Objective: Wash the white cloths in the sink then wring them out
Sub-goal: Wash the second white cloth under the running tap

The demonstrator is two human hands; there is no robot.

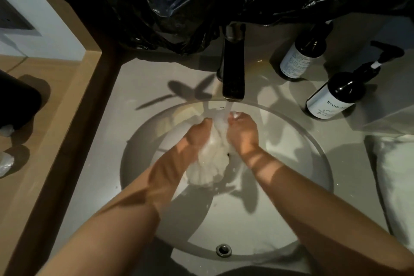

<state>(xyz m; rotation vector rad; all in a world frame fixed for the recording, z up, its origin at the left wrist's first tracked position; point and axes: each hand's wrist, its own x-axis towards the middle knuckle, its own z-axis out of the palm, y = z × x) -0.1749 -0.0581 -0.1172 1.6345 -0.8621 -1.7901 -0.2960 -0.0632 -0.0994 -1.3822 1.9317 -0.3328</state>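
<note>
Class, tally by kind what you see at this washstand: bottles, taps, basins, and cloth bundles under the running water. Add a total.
Bottles: 2, the pump bottle and the bottle behind it
Taps: 1, the tap
Basins: 1, the sink
Cloth bundles under the water: 1, the white cloth
Total: 5

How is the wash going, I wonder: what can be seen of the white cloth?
The white cloth is wet fabric, bunched into a crumpled wad with folds fanning out below. The left hand and right hand grip its upper part from either side. Water from the tap falls on its top, inside the sink.
</note>
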